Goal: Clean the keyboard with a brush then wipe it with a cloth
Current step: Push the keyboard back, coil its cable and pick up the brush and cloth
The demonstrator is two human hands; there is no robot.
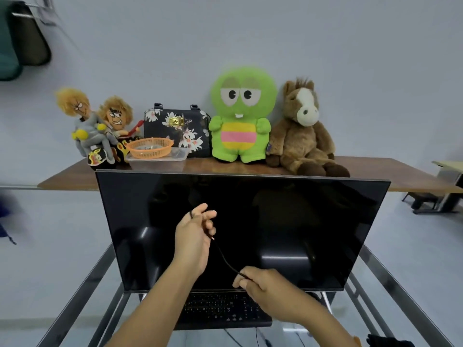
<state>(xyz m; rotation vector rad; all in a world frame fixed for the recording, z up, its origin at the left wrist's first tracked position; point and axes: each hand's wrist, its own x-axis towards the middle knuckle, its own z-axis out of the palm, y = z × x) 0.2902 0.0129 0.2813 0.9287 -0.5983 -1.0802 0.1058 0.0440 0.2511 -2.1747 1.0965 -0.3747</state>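
Observation:
A black keyboard point(220, 310) lies on a glass table below a big dark monitor point(288, 221). Both hands are raised in front of the screen, above the keyboard. My left hand point(194, 237) pinches the upper end of a thin black cord-like thing point(224, 257), which has a small black loop at my fingers. My right hand point(265, 288) grips its lower end just above the keyboard's back edge. The cord sags in a curve between the hands. I cannot tell whether it is a brush. A dark, cloth-like thing point(389, 342) shows at the bottom right corner.
The glass table has a metal frame point(82, 291) on both sides. Behind the monitor a wooden shelf point(400, 176) carries several plush toys, a floral handbag point(175, 126), an orange basket point(150, 147) and a clear plastic tray point(160, 160).

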